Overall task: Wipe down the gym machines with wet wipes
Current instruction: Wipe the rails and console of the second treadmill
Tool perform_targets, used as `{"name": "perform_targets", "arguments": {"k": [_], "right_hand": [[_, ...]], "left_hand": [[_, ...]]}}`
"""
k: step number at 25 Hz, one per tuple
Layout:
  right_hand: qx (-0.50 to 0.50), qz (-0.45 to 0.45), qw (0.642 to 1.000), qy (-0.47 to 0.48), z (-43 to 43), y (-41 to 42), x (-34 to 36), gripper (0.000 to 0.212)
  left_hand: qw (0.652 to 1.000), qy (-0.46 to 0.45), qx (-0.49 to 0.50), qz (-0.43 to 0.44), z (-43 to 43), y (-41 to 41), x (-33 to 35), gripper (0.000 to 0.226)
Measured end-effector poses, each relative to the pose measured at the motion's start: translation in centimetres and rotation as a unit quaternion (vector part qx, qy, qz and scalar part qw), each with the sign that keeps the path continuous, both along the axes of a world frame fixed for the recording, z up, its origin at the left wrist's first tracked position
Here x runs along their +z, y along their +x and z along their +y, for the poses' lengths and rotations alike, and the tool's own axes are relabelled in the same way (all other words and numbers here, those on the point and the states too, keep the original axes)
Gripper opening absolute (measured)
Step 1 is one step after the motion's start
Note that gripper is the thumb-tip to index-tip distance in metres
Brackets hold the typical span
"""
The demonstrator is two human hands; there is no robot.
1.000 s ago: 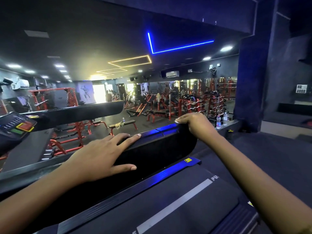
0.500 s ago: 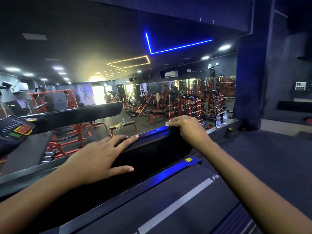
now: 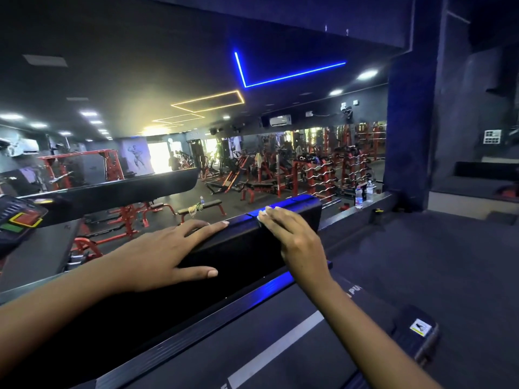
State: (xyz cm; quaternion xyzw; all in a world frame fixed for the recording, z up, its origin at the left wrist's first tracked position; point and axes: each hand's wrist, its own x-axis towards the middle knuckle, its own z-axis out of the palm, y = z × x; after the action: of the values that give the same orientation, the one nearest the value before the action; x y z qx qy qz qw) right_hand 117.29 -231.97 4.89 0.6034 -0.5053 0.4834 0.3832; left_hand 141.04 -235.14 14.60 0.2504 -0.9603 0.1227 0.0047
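A black treadmill motor cover [image 3: 247, 248] runs across the middle of the head view, its top edge lit blue. My left hand [image 3: 165, 254] lies flat on the cover, fingers spread over the top edge and thumb on its near face. My right hand [image 3: 295, 237] presses a white wet wipe [image 3: 261, 216] against the top edge, fingers straight; only a small corner of the wipe shows under the fingertips. The treadmill belt [image 3: 266, 352] with a white stripe lies below.
A second treadmill's console [image 3: 19, 220] and cover [image 3: 118, 189] stand at the left. Beyond the ledge the gym floor holds red machines and a bench [image 3: 200, 207]. Two water bottles [image 3: 362, 193] stand on the ledge by a dark pillar [image 3: 407, 130].
My right hand has slid left along the cover's top edge, from its right end toward my left hand. The wipe's corner now shows. My left hand has stayed in place.
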Motion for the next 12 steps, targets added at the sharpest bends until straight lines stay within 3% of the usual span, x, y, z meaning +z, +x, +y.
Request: {"name": "perform_targets", "arguments": {"k": [5, 12], "right_hand": [[-0.068, -0.117, 0.991, -0.016, -2.0, -6.1, 0.1, 0.050], [-0.033, -0.214, 0.973, -0.081, -2.0, -6.7, -2.7, 0.048]], "left_hand": [[1.000, 0.003, -0.015, 0.009, -0.8, -0.5, -0.2, 0.075], [1.000, -0.006, -0.022, 0.018, -0.8, -0.6, -0.3, 0.071]]}}
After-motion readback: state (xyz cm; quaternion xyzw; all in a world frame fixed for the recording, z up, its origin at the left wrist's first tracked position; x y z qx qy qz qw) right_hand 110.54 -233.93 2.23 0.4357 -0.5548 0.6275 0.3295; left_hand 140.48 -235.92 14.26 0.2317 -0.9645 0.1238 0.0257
